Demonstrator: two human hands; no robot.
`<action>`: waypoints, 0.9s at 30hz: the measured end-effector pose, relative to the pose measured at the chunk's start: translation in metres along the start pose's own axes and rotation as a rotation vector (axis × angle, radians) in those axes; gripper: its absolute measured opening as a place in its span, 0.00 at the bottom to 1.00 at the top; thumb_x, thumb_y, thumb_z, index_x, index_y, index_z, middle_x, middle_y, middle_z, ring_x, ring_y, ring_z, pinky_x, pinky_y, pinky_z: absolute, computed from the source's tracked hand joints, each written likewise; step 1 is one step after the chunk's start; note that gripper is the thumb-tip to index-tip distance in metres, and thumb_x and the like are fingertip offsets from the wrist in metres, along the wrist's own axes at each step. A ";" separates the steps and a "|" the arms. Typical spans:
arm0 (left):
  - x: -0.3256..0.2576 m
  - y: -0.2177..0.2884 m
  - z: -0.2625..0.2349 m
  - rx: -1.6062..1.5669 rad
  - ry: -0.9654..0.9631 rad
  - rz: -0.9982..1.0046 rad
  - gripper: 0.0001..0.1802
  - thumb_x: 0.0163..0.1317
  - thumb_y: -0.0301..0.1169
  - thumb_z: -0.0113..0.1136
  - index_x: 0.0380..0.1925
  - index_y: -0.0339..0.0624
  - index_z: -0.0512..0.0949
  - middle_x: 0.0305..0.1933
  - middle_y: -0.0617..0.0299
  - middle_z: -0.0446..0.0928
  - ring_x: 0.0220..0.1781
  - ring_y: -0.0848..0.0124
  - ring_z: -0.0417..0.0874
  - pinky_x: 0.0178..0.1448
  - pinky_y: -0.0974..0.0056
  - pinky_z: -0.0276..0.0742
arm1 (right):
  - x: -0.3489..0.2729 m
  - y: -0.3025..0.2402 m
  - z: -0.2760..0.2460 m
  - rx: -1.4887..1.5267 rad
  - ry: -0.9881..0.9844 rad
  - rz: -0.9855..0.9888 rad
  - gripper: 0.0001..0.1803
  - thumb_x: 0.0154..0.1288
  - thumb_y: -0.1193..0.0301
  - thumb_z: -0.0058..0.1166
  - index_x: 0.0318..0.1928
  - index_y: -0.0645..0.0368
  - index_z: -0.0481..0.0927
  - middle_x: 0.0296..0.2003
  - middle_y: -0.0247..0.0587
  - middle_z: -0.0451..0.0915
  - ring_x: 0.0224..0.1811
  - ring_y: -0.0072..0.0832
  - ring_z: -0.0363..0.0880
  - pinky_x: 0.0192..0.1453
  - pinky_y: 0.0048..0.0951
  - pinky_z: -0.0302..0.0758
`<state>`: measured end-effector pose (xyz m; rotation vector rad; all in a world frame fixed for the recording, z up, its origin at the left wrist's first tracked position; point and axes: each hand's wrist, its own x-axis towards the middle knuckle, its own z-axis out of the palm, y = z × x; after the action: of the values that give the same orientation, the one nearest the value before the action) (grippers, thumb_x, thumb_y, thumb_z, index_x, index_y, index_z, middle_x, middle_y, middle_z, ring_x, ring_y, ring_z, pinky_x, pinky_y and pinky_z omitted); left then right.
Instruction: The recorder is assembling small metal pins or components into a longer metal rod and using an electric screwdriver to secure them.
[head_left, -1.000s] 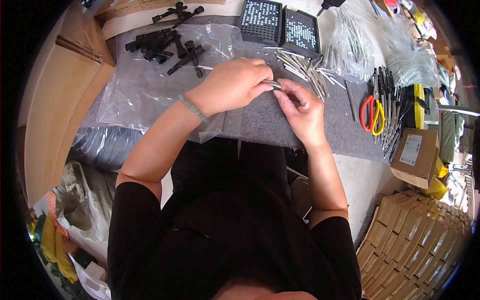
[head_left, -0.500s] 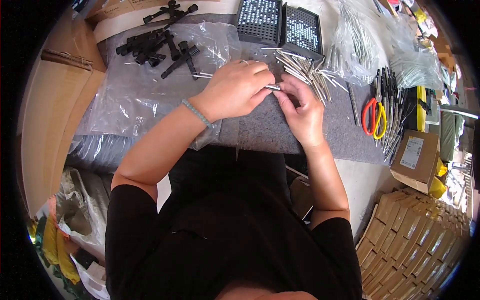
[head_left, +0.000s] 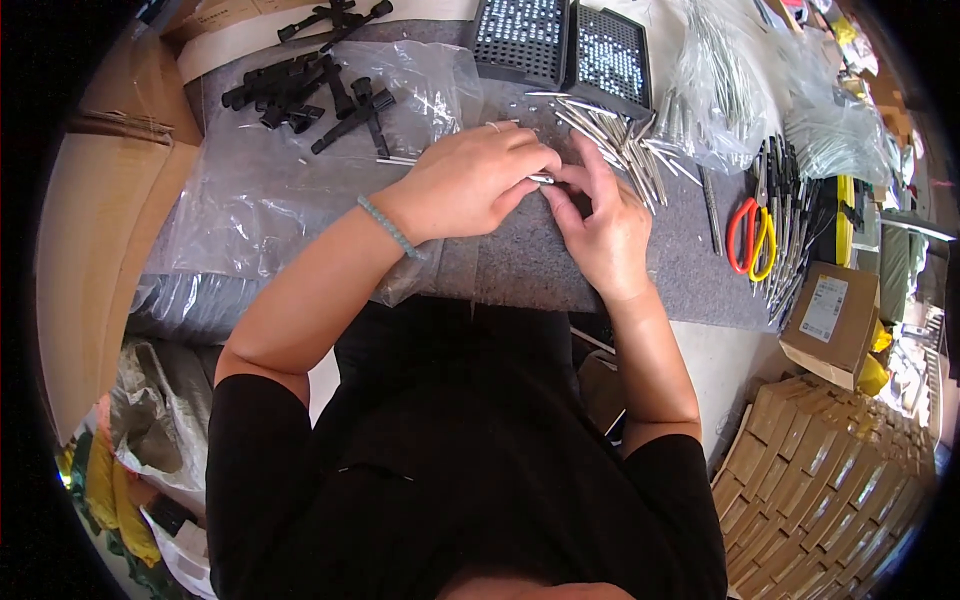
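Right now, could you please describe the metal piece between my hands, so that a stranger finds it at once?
Find the grey mat in front of the black shirt. Over it, the left hand and the right hand are close together, with the small, shiny metal piece showing between them. Unlike the rods in a loose pile beyond the right hand, it is held.
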<state>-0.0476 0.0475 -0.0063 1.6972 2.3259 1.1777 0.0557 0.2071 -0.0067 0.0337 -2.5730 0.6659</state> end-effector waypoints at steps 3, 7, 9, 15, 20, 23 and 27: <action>0.001 -0.001 0.001 -0.009 -0.016 0.003 0.12 0.57 0.27 0.59 0.43 0.44 0.76 0.40 0.57 0.76 0.45 0.55 0.77 0.47 0.57 0.75 | -0.001 -0.001 -0.001 0.021 -0.031 0.068 0.35 0.51 0.72 0.66 0.61 0.57 0.68 0.34 0.32 0.83 0.32 0.30 0.82 0.37 0.31 0.78; -0.002 -0.003 0.002 0.010 -0.021 0.008 0.12 0.57 0.27 0.59 0.43 0.44 0.77 0.40 0.57 0.76 0.44 0.56 0.77 0.46 0.57 0.75 | 0.003 -0.005 -0.008 0.171 -0.084 0.155 0.35 0.52 0.73 0.65 0.61 0.59 0.67 0.40 0.39 0.82 0.34 0.32 0.81 0.39 0.31 0.79; -0.002 -0.002 0.004 0.037 -0.027 0.013 0.12 0.58 0.27 0.58 0.43 0.45 0.77 0.40 0.58 0.75 0.43 0.56 0.77 0.46 0.57 0.75 | 0.012 0.003 -0.029 0.137 -0.145 0.210 0.23 0.53 0.74 0.63 0.51 0.60 0.76 0.44 0.45 0.81 0.36 0.37 0.82 0.43 0.31 0.79; 0.002 -0.002 0.006 0.136 -0.064 0.039 0.11 0.57 0.27 0.58 0.41 0.47 0.76 0.39 0.59 0.74 0.46 0.59 0.76 0.51 0.57 0.72 | 0.030 0.025 -0.032 -0.480 -0.172 -0.130 0.04 0.56 0.70 0.55 0.27 0.56 0.78 0.29 0.38 0.77 0.32 0.36 0.80 0.33 0.34 0.77; 0.004 -0.002 0.006 0.143 -0.087 0.007 0.09 0.57 0.26 0.58 0.40 0.46 0.76 0.40 0.59 0.74 0.48 0.59 0.75 0.53 0.56 0.70 | 0.042 0.019 -0.038 -0.613 -0.273 -0.270 0.04 0.50 0.71 0.55 0.24 0.56 0.75 0.25 0.38 0.75 0.29 0.36 0.79 0.30 0.34 0.76; 0.003 -0.004 0.006 0.144 -0.093 -0.008 0.10 0.57 0.26 0.58 0.40 0.46 0.76 0.41 0.59 0.73 0.48 0.59 0.75 0.54 0.56 0.70 | 0.031 0.009 -0.045 -0.453 -0.289 -0.208 0.04 0.49 0.71 0.57 0.25 0.55 0.74 0.24 0.37 0.74 0.28 0.35 0.79 0.29 0.34 0.76; 0.005 -0.002 0.004 0.132 -0.118 -0.017 0.10 0.57 0.27 0.58 0.40 0.46 0.76 0.41 0.59 0.73 0.49 0.59 0.75 0.54 0.56 0.70 | 0.021 0.007 -0.043 -0.387 -0.332 -0.226 0.06 0.49 0.72 0.58 0.29 0.54 0.75 0.27 0.35 0.75 0.31 0.34 0.79 0.32 0.34 0.76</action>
<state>-0.0496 0.0535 -0.0085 1.7314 2.3891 0.9133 0.0558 0.2352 0.0329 0.3270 -2.9101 0.0760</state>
